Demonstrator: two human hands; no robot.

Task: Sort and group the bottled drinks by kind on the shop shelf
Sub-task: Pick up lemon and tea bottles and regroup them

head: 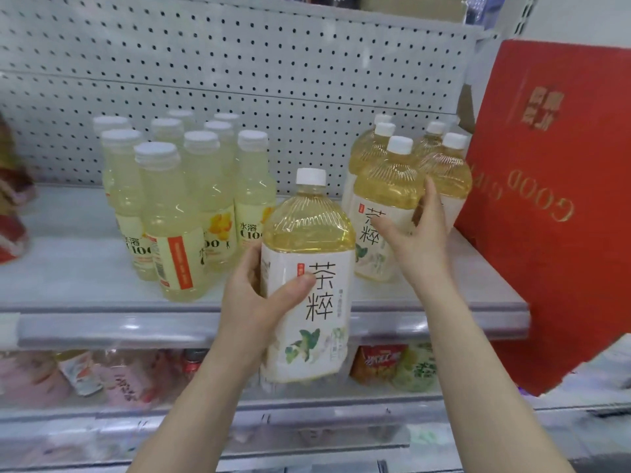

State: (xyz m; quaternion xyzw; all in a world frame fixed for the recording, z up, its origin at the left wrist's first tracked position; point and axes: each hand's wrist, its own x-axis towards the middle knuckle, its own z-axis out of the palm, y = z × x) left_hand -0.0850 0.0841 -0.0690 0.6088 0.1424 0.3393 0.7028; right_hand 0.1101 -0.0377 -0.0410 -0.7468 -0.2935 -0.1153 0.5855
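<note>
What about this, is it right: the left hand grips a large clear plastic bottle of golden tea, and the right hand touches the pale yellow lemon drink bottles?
No. The head view shows the right hand touching the shelved clear plastic bottles of golden tea. The rest holds.

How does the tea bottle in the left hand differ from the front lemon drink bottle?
The tea bottle is wider, golden, small-capped; the lemon drink bottle is slimmer, cloudy pale yellow, wide-capped. The left hand grips the tea bottle off the shelf; the lemon drink bottle stands on it. Both caps are white.
</note>
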